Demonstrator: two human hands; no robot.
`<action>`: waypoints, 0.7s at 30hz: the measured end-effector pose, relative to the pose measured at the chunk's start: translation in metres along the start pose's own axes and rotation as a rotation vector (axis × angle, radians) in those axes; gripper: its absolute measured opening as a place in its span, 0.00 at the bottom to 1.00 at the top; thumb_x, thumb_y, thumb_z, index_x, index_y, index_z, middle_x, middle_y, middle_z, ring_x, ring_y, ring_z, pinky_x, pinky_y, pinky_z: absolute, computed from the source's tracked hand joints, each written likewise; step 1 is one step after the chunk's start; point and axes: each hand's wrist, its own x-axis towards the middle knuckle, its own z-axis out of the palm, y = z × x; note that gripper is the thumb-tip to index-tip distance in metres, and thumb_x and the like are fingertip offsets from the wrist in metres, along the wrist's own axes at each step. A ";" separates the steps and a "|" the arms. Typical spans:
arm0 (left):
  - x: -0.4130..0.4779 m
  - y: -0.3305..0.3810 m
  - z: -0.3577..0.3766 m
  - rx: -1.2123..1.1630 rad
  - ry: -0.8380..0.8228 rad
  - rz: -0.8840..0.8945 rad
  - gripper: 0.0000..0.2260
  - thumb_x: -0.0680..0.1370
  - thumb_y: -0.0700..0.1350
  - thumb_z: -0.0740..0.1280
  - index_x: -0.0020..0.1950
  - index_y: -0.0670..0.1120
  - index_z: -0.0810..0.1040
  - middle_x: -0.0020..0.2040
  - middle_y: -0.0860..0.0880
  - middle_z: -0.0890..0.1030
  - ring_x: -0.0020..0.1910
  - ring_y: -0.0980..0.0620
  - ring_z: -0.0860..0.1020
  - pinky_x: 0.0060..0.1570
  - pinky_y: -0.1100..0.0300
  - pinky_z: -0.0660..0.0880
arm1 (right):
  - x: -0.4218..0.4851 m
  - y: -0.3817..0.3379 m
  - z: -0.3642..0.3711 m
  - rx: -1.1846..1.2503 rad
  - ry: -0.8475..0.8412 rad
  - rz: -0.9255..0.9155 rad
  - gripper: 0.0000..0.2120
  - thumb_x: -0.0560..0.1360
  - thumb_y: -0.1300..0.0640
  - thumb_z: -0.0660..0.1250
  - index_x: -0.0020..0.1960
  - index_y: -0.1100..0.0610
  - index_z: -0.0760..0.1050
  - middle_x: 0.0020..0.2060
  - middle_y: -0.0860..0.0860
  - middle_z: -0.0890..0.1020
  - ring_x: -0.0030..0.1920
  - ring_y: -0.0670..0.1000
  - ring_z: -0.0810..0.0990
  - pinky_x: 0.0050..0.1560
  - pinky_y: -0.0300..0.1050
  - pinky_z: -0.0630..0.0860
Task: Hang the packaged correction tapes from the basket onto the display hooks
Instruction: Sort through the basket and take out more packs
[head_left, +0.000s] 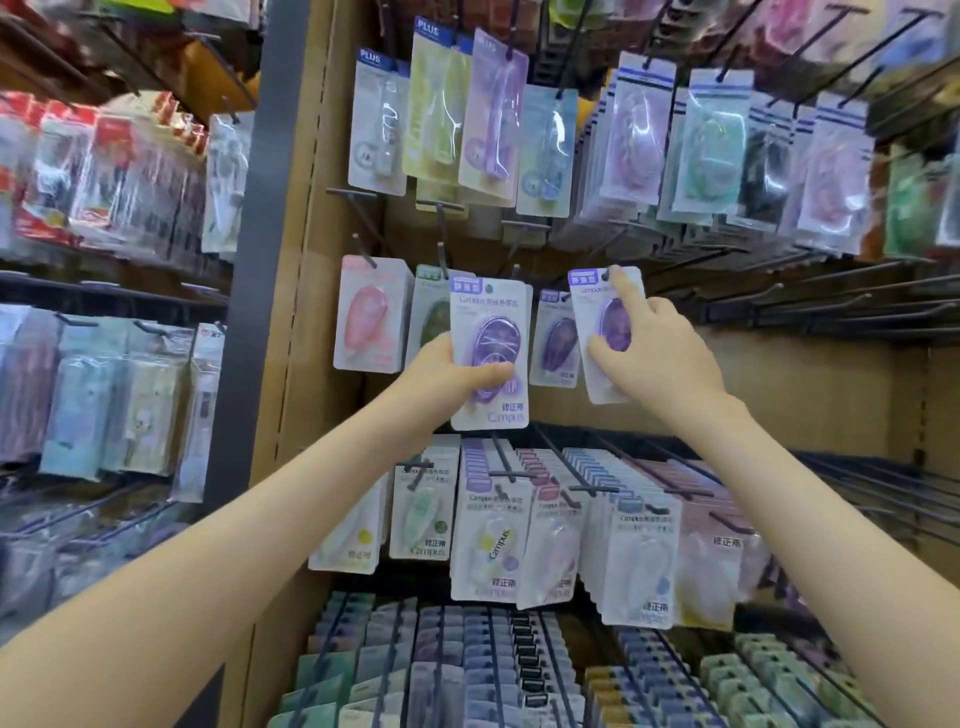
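My left hand (452, 371) grips a packaged purple correction tape (488, 332) by its lower part, held upright in front of the middle row of hooks. My right hand (654, 353) holds a second purple correction tape pack (605, 306), thumb on the blister and index finger stretched up to the pack's top edge near a hook. Between the two packs another purple pack (556, 338) hangs on its hook. A pink pack (366, 314) and a green pack (431, 317) hang to the left. The basket is out of view.
Bare black hooks (779, 301) stick out to the right of my right hand. Rows of packaged correction tapes hang above (488, 109) and below (550, 525). A grey upright post (254, 260) separates this bay from the shelves of packs on the left.
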 end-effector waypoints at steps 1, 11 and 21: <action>0.002 0.001 0.003 -0.004 -0.004 0.003 0.16 0.77 0.41 0.70 0.65 0.46 0.75 0.55 0.47 0.83 0.50 0.50 0.84 0.46 0.58 0.81 | 0.002 0.001 0.001 -0.008 0.002 0.013 0.36 0.78 0.47 0.62 0.79 0.47 0.46 0.63 0.58 0.72 0.60 0.60 0.73 0.46 0.45 0.66; -0.004 -0.007 -0.004 -0.072 0.185 -0.129 0.14 0.70 0.38 0.72 0.55 0.42 0.78 0.51 0.41 0.84 0.48 0.43 0.83 0.50 0.48 0.81 | 0.069 0.007 0.089 0.066 -0.175 0.197 0.37 0.78 0.47 0.66 0.79 0.51 0.48 0.69 0.63 0.63 0.66 0.65 0.66 0.62 0.57 0.69; -0.009 -0.009 -0.010 0.019 0.217 -0.093 0.11 0.77 0.38 0.70 0.58 0.41 0.79 0.52 0.43 0.84 0.49 0.46 0.84 0.46 0.56 0.82 | 0.040 -0.014 0.062 0.289 0.004 0.100 0.28 0.80 0.43 0.60 0.74 0.55 0.60 0.66 0.58 0.71 0.63 0.59 0.72 0.58 0.52 0.71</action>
